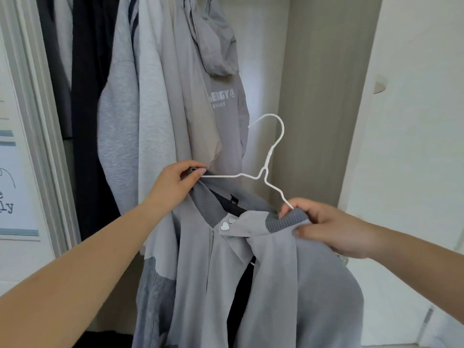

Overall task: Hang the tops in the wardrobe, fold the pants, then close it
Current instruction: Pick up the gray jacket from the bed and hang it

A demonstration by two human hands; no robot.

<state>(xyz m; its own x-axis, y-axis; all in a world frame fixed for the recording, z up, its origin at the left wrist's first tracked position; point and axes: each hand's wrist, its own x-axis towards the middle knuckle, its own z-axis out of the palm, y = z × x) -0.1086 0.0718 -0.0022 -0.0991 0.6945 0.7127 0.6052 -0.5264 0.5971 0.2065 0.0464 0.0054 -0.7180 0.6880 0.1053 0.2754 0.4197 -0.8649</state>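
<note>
Fitting a grey jacket (pixel 263 272) onto a white hanger (pixel 270 167) right in front of the open wardrobe (pixel 308 121). Left hand (pixel 173 187) is pinching the jacket's ribbed collar (pixel 203 197) against the hanger's left arm, fingers curled tight on both. Right hand (pixel 329 229) is gripping the other end of the collar where the hanger's right arm is going in, fingers wrapped round the fabric. Hanger hook is pointing up and hanging free, not on any rail; the rail itself is out of view. Jacket is drooping below the hands, zip partly open, shoulders looking not fully seated yet.

Progress, judged: several tops are already hanging inside, a grey hoodie with lettering (pixel 223 96), lighter grey tops (pixel 140 109) and dark clothes (pixel 93 96) to the left. This jacket is mid-step, needing seating on the hanger and then hooking up. No pants are showing, so folding cannot be told as done. Wardrobe is standing open, closing is left.
</note>
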